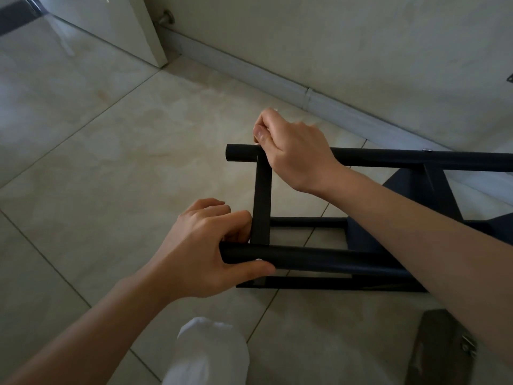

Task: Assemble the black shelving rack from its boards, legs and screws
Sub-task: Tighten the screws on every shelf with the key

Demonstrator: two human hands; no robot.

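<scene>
The left hand curls around the end of the near leg, thumb beside a pale screw head, apparently steadying the joint. The right hand grips the far leg where the end board meets it, fingers closed, likely pressing it home. The rack lies on its side on the tiled floor, near the wall's skirting.

Your black rack lies on its side on the tiled floor, partly built. Two round legs run left to right, one nearer you and one farther, joined near their left ends by a flat black crossbar. A silver screw shows on the near leg.
</scene>
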